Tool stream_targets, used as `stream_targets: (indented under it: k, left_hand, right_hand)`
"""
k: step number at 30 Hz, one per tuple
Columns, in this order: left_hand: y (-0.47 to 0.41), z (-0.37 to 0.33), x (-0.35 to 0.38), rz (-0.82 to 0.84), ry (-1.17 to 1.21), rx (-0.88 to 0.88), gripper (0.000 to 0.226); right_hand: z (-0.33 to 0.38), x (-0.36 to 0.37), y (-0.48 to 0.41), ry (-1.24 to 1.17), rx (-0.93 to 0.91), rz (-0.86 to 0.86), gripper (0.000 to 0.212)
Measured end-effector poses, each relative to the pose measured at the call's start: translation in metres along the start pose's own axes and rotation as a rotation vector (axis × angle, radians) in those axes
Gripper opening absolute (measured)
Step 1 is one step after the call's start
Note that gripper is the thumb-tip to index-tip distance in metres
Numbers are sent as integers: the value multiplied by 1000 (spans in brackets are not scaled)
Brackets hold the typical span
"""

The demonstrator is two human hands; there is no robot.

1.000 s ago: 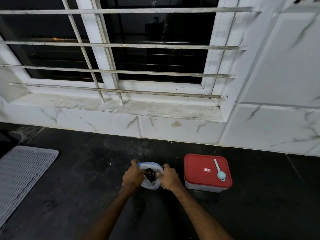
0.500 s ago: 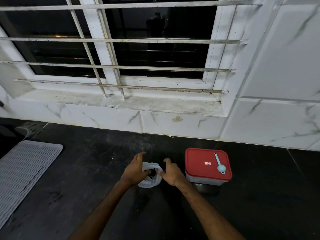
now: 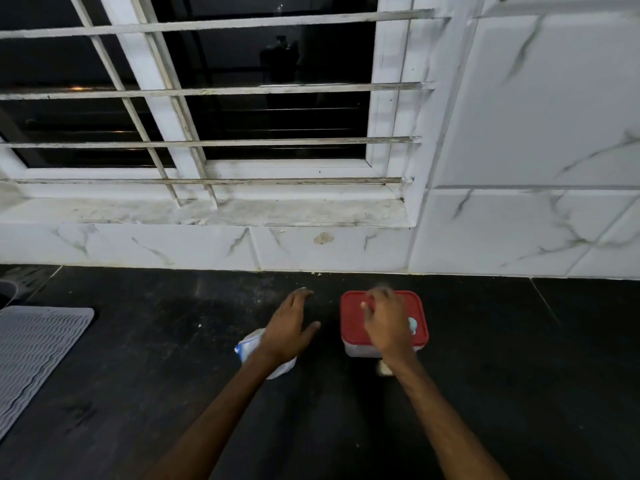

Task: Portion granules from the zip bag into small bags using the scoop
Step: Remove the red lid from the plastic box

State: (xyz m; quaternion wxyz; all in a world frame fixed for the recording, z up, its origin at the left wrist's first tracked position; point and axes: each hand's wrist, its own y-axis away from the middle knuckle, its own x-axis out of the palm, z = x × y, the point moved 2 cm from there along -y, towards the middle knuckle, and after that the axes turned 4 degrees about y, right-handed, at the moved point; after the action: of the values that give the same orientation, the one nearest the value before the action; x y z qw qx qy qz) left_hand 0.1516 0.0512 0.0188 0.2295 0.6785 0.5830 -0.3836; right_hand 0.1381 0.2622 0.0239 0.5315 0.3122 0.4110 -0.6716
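Observation:
The clear zip bag [image 3: 250,346] with a blue strip lies on the black counter, mostly under my left wrist. My left hand [image 3: 290,327] hovers flat above it, fingers spread, holding nothing. A box with a red lid [image 3: 351,318] stands to the right. My right hand [image 3: 385,322] is over that lid, fingers bent and blurred. The pale blue scoop [image 3: 412,324] rests on the lid; only its bowl shows at my right hand's edge, and I cannot tell whether the fingers touch its handle.
A grey ribbed mat [image 3: 33,355] lies at the left edge of the black counter [image 3: 519,375]. The white marble-tile wall [image 3: 519,220] and a barred window sill [image 3: 207,211] close off the back.
Both hands have let go of the zip bag. My right hand has moved right onto the red lid; my left hand has opened and lifted forward over the bag.

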Motion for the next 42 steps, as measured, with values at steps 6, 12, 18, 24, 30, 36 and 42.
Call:
stream_targets:
  k: [6,12,18,24,30,36,42]
  left_hand:
    - [-31,-30,50,332,-166,9,108]
    - [-36,-34,83,472,-327,20,99]
    - [-20,-25,87,419,-326,68,73]
    - [-2,-11,85,400,-279,113,91]
    - [19,-15,73,413,-203,156,84]
    - [17,-12,70,329,146,-8,119]
    - [9,13,87,345,332,-174,149]
  right_hand:
    - [-59,-14,9,281,180,338,45]
    - [-74,-24,10,89,121,151,41]
    - [-146,-42,15,-11,328,-12,26]
    - [-199,-14,53,153,387,165,20]
    - [-199,-10,62,234,416,243,46]
    - [-110,-31,42,-20,-41,-21,43]
    - [-32,23,49,189,-334,474,89]
